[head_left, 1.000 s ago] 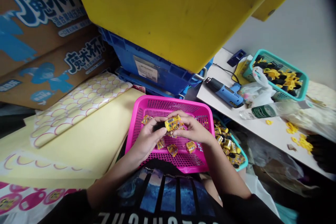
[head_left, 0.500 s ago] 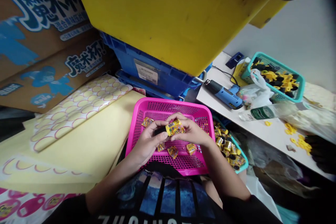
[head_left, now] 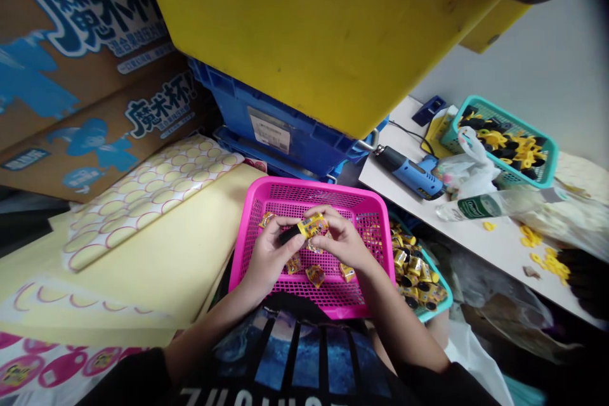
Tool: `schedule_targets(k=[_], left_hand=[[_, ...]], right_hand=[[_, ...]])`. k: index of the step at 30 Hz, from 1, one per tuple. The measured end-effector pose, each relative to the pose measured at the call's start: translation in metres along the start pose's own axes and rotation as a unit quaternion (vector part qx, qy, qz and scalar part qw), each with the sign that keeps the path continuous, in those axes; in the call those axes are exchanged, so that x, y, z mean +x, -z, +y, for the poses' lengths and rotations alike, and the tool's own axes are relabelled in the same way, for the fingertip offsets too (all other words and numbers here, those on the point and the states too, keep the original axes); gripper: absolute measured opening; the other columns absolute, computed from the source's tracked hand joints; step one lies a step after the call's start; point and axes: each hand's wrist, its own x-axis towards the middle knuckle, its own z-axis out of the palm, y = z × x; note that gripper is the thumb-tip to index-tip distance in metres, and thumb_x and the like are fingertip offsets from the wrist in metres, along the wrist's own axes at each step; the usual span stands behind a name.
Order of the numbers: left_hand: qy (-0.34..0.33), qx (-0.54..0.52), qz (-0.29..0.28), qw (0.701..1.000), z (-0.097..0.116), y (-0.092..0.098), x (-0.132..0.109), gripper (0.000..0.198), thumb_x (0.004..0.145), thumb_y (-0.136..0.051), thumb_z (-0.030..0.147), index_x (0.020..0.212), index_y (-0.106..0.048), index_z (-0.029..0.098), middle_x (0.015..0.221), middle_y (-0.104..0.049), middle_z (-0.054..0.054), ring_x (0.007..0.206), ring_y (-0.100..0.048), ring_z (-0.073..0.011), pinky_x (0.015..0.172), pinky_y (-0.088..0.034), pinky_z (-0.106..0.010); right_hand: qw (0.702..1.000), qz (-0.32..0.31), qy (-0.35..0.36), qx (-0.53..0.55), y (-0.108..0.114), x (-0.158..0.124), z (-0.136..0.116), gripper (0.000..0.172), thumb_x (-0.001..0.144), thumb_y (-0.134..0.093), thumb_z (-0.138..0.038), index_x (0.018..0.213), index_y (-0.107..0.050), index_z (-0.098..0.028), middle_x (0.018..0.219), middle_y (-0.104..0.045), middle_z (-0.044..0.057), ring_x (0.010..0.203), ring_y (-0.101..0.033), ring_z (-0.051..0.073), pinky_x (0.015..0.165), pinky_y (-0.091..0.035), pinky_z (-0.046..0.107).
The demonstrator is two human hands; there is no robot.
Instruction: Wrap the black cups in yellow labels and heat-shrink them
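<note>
Over the pink basket [head_left: 243, 231], the left hand [head_left: 266, 260] and right hand [head_left: 349, 241] still pinch the yellow-wrapped piece [head_left: 313, 226], now showing a narrower printed face than half a second ago. A blue crate [head_left: 309, 146] stands behind the basket; a fuller teal basket [head_left: 446, 295], partly hidden, sits right of it.

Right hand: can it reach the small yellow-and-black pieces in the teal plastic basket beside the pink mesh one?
Probably yes: the pieces look uncovered, with only the pink basket's rim between them and the right hand, which holds a yellow printed item.
</note>
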Motion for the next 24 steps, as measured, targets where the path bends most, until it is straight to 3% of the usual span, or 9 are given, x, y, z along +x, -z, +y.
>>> schedule_targets(k=[4, 13, 16, 20, 22, 24], left_hand=[[-0.012, -0.003, -0.005, 1.000, 0.003, 0.001, 0.000, 0.025, 0.081, -0.072, 0.030, 0.105, -0.067, 0.025, 0.109, -0.067, -0.002, 0.104, -0.062, -0.0177, 0.092, -0.049, -0.032], [-0.081, 0.055, -0.006, 0.995, 0.009, -0.003, -0.003, 0.015, 0.080, -0.071, 0.021, 0.093, -0.063, 0.023, 0.098, -0.067, -0.001, 0.098, -0.064, -0.0147, 0.090, -0.051, -0.029], [-0.082, 0.067, -0.020, 0.994, 0.012, -0.003, -0.002, 0.018, 0.079, -0.071, 0.022, 0.095, -0.063, 0.023, 0.097, -0.067, 0.000, 0.095, -0.065, -0.0145, 0.085, -0.053, -0.028], [-0.080, 0.093, -0.028, 0.992, 0.015, 0.000, -0.001, 0.020, 0.081, -0.068, 0.024, 0.102, -0.066, 0.024, 0.102, -0.069, -0.003, 0.099, -0.065, -0.0163, 0.089, -0.053, -0.032], [-0.086, 0.100, -0.029, 0.991, 0.016, 0.001, 0.000, 0.018, 0.080, -0.069, 0.024, 0.098, -0.068, 0.023, 0.102, -0.070, -0.003, 0.100, -0.065, -0.0175, 0.093, -0.052, -0.035], [-0.096, 0.097, -0.026, 0.990, 0.016, 0.001, 0.000, 0.015, 0.078, -0.071, 0.022, 0.093, -0.069, 0.023, 0.098, -0.070, -0.003, 0.098, -0.065, -0.0181, 0.092, -0.052, -0.036]], right_hand=[[0.999, -0.012, -0.023, 0.045, -0.002, -0.002, -0.001, 0.014, 0.090, -0.065, -0.033, 0.102, -0.066, -0.027, 0.112, -0.057, 0.004, 0.107, -0.056, 0.018, 0.097, -0.045, 0.040], [1.000, 0.005, 0.009, 0.021, 0.000, -0.004, 0.003, 0.012, 0.081, -0.075, -0.030, 0.089, -0.067, -0.025, 0.112, -0.056, 0.003, 0.108, -0.055, 0.019, 0.097, -0.044, 0.041], [0.999, 0.035, 0.024, -0.006, -0.001, -0.005, 0.006, 0.022, 0.080, -0.076, -0.035, 0.093, -0.060, -0.025, 0.110, -0.057, 0.003, 0.107, -0.056, 0.020, 0.093, -0.047, 0.041], [0.985, 0.111, 0.082, -0.102, 0.000, -0.006, 0.003, 0.061, 0.075, -0.080, -0.038, 0.124, -0.045, -0.029, 0.122, -0.052, 0.008, 0.116, -0.052, 0.024, 0.097, -0.046, 0.045], [0.971, 0.083, 0.117, -0.189, 0.004, -0.005, -0.004, 0.069, 0.079, -0.077, -0.037, 0.137, -0.039, -0.030, 0.129, -0.048, 0.010, 0.123, -0.047, 0.025, 0.103, -0.042, 0.047], [0.956, 0.034, 0.144, -0.254, 0.010, -0.004, -0.011, 0.057, 0.084, -0.072, -0.035, 0.134, -0.045, -0.032, 0.130, -0.048, 0.008, 0.123, -0.046, 0.025, 0.103, -0.040, 0.047]])
